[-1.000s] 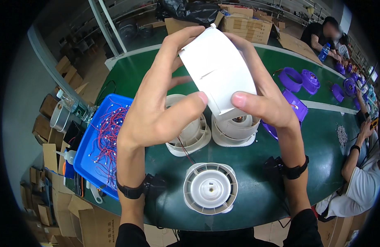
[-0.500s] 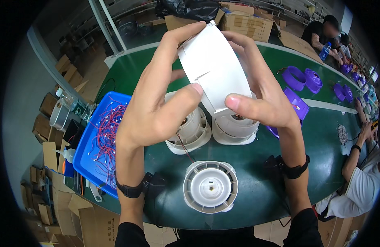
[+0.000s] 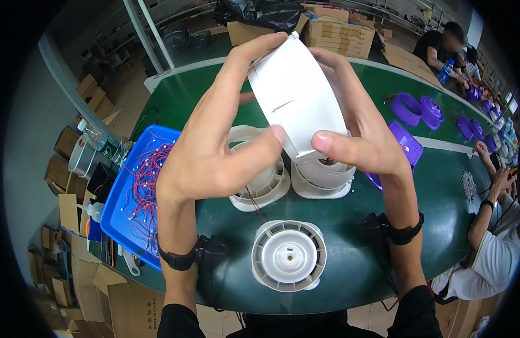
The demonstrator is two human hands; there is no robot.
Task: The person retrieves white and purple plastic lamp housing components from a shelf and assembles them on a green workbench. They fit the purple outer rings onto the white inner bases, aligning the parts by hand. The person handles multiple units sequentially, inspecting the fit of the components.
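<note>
Both hands hold up a white round plastic housing (image 3: 296, 101) above the green table (image 3: 350, 225). My left hand (image 3: 215, 146) grips its left side, thumb pressed on the lower rim. My right hand (image 3: 361, 135) grips the right side, thumb on the bottom edge. Below the hands stand two white round fan parts (image 3: 260, 180), (image 3: 322, 177) side by side, partly hidden, with a dark wire running from the left one. A third white round part (image 3: 288, 256) with a ribbed ring lies near the table's front edge.
A blue tray (image 3: 122, 211) of red wires sits at the table's left end. Purple plastic parts (image 3: 417, 110) lie to the right. Another person's arm (image 3: 491, 186) works at the right edge, and people sit at the far right. Cardboard boxes (image 3: 338, 34) stand behind.
The white housing has been turned and tilted in my hands, its curved side wall now facing me more. My thumbs have shifted closer together on its lower rim.
</note>
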